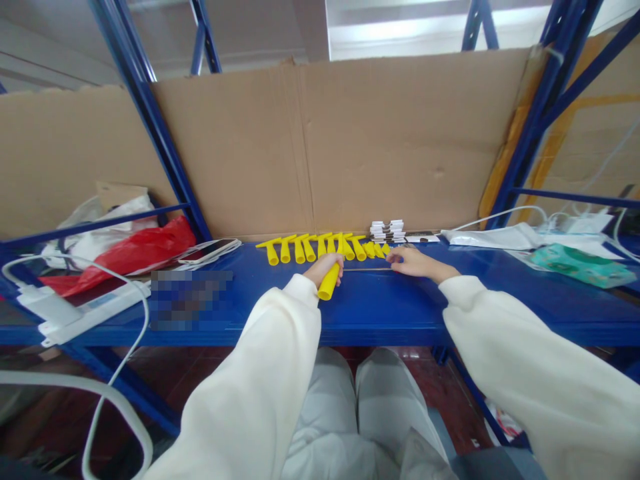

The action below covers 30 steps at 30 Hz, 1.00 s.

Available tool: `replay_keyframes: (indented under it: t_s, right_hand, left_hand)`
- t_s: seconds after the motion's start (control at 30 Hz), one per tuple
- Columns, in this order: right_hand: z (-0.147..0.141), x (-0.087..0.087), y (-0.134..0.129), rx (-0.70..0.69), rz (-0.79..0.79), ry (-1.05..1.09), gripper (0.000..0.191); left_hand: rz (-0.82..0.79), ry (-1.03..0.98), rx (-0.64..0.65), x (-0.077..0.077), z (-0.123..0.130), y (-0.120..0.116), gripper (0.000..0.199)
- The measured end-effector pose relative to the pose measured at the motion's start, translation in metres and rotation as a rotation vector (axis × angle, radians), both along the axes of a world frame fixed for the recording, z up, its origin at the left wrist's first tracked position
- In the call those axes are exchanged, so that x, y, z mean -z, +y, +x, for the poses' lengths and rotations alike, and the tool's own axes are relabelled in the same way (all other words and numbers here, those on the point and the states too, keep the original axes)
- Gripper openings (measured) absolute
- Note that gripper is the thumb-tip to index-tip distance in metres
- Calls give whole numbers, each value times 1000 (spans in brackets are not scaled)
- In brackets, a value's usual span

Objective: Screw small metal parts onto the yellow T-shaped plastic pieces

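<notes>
My left hand (325,268) is wrapped round a yellow tube-shaped handle (329,283), its open round end tilted toward me. Behind it, several yellow T-shaped pieces (300,248) stand in a row along the back of the blue table (280,300). My right hand (407,261) is at the right end of the row, beside small yellow parts (376,250), its fingers bent together. What its fingertips hold, if anything, is too small to make out. A thin pale strip lies on the table between my hands.
Stacked white-and-black small pieces (387,231) sit at the back beside a flat card. To the left are a phone (213,249), a red bag (145,253) and a power strip (95,313) with cables. A green packet (583,265) lies right. Cardboard (375,140) stands behind.
</notes>
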State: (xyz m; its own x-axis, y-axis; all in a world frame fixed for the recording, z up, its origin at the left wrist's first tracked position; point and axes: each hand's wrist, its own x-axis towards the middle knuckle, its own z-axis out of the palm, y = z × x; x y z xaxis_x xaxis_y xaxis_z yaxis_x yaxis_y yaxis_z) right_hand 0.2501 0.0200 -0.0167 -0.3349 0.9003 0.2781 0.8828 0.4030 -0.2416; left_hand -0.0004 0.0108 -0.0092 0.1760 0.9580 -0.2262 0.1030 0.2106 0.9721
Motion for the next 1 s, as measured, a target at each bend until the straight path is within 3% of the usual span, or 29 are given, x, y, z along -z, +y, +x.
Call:
replay_keyframes:
  t_s: [0.2,0.4,0.57,1.0]
  right_hand:
    - [-56,1,15,-184,66,23,26]
    - [-98,-6,22,-30,102,-38,27]
    - [-104,-10,26,26,123,-41,25]
    - [-98,-9,30,-18,147,-13,19]
  left_hand:
    - [14,31,-13,-5,3,-5,11]
    - [41,45,-1,-6,4,-5,13]
    - [82,26,19,-3,4,-1,10]
    - [83,32,24,-7,4,-6,9]
